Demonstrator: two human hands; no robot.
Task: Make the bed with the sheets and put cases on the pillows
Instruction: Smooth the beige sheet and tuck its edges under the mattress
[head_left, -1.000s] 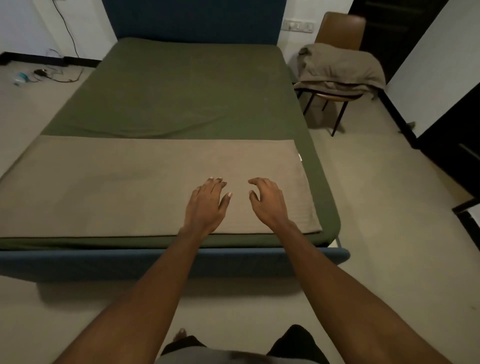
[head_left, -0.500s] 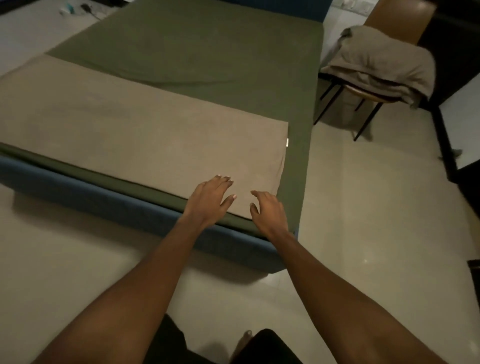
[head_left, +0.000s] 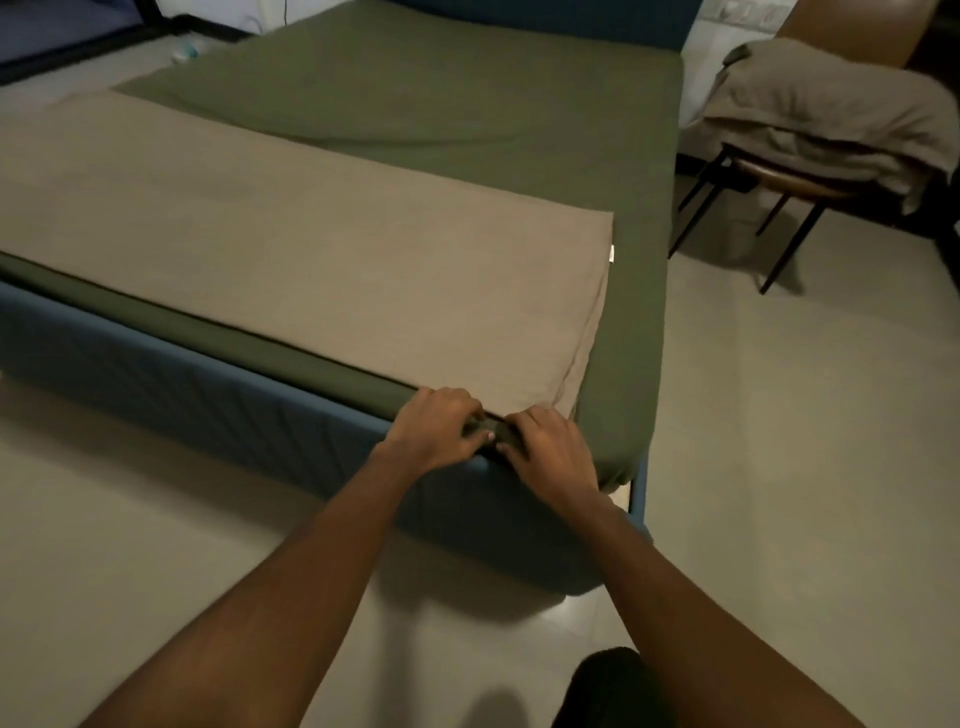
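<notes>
the near edge of the folded tan sheet (head_left: 332, 249), lying across the green-covered bed (head_left: 467, 93) at centre frame, is being pinched by the curled left hand (head_left: 436, 431) and right hand (head_left: 550, 447), seemingly for spreading.

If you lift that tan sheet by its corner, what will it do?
Probably floppy: the tan sheet lies flat in folded layers, wrinkling by the right hand. Likely light but wide, so it should sag and unfold. It may slide on the green sheet.
</notes>
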